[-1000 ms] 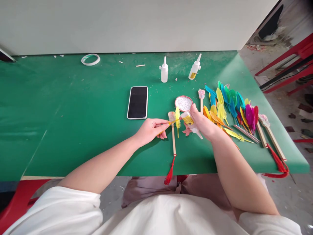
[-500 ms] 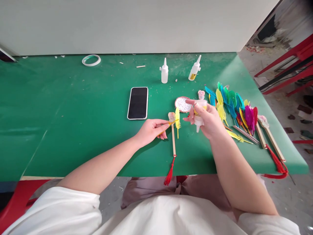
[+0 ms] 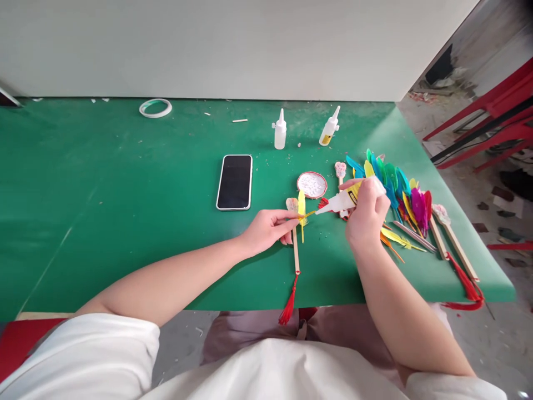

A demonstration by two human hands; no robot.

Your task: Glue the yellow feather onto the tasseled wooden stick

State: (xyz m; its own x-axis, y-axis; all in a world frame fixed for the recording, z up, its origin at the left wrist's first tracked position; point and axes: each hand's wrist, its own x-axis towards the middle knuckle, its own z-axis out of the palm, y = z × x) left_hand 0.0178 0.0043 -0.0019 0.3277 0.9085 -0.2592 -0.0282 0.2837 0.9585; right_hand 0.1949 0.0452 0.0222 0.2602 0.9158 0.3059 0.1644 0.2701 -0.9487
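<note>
My left hand (image 3: 275, 229) is closed in a pinch on a thin orange-yellow feather (image 3: 308, 214), mostly hidden by the fingers. The feather's narrow end points right. My right hand (image 3: 366, 214) grips a glue bottle (image 3: 343, 201), tilted on its side, its nozzle at or very near that end; I cannot tell whether they touch. Below my left fingertips lies a wooden stick (image 3: 296, 253) with a patterned head and a red tassel (image 3: 288, 303). A yellow feather (image 3: 301, 203) lies along its right side. A round red-rimmed piece (image 3: 312, 184) sits just beyond.
Several coloured feathers (image 3: 391, 178) are heaped at the right, beside more tasselled sticks (image 3: 456, 244). A phone (image 3: 234, 182) lies left of centre. Two glue bottles (image 3: 280, 130) stand at the back, with a tape roll (image 3: 155, 108) farther left. A white wall borders the green table (image 3: 125, 183).
My right hand has swung the glue bottle from nozzle-down to nearly sideways, its tip now pointing left at the feather. My left hand has shifted slightly right with the feather.
</note>
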